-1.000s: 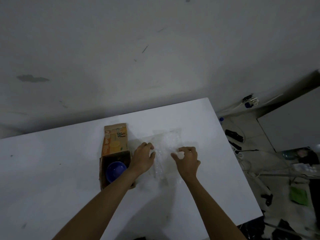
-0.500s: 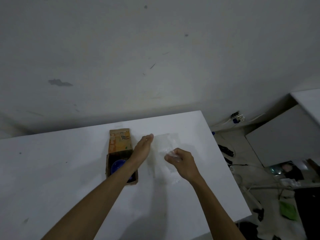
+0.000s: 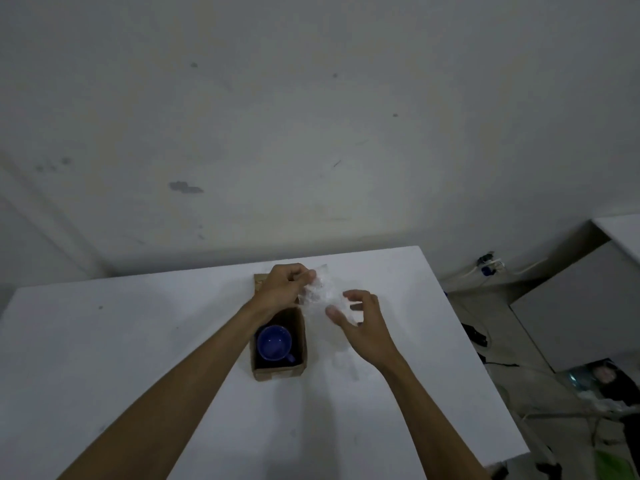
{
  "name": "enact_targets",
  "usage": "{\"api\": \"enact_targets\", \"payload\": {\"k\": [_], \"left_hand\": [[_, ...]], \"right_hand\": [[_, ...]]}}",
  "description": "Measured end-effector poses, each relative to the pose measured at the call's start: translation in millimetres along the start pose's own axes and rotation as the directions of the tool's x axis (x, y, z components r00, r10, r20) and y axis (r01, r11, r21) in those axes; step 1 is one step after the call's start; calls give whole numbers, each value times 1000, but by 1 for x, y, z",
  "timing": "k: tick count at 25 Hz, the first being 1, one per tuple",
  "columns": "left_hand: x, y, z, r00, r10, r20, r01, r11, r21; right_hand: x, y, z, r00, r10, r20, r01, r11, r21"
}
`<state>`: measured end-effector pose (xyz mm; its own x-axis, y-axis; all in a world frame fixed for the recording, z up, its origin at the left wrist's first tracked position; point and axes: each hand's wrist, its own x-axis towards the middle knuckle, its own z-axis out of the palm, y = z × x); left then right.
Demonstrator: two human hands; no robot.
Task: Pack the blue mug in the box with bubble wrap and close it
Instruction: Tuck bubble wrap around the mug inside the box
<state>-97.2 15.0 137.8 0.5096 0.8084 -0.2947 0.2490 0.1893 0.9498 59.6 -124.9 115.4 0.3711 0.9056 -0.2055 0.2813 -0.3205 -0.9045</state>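
Observation:
A small brown cardboard box (image 3: 299, 341) stands open on the white table (image 3: 104, 341), and the blue mug (image 3: 274, 342) sits upright inside it. My left hand (image 3: 282, 289) hovers over the far end of the box and pinches the top edge of a clear sheet of bubble wrap (image 3: 320, 292), lifted off the table just right of the box. My right hand (image 3: 360, 323) is a little lower and to the right, fingers loosely spread against the wrap's lower edge; I cannot tell whether it grips the sheet. The box's far flap is mostly hidden behind my left hand.
The table's right edge (image 3: 474, 358) drops off to a floor cluttered with cables (image 3: 479, 336), a wall socket (image 3: 488, 265) and a green item (image 3: 614, 465). A white cabinet (image 3: 581, 303) stands at the right. A grey wall rises behind the table.
The bubble wrap has come up off the table. My left hand went from flat beside the box to pinching the sheet's top edge; my right hand opened up and dropped toward its lower edge.

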Motion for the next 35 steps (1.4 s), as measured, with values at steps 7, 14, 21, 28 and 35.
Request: {"api": "enact_targets", "payload": {"k": [7,14,21,28,35], "left_hand": [[-23,6,-67,981,84,-176,-80,996,29],[-51,-40,-93,893,307,-331,-189,920,343],[-60,-80,-55,792,499,-351,-275,806,524],[-65,-86,-46,802,590,-94,-381,627,679],[-34,-79,-63,944,78,-321,-7,976,218]], "right_hand": [[9,-34,53,950,-23,313,-3,997,83],[32,-29,91,965,262,4,-262,965,28],[36,-42,107,934,266,240,-316,927,201],[55,-33,91,921,230,314,-346,852,392],[76,-25,86,901,192,389,-267,953,147]]}}
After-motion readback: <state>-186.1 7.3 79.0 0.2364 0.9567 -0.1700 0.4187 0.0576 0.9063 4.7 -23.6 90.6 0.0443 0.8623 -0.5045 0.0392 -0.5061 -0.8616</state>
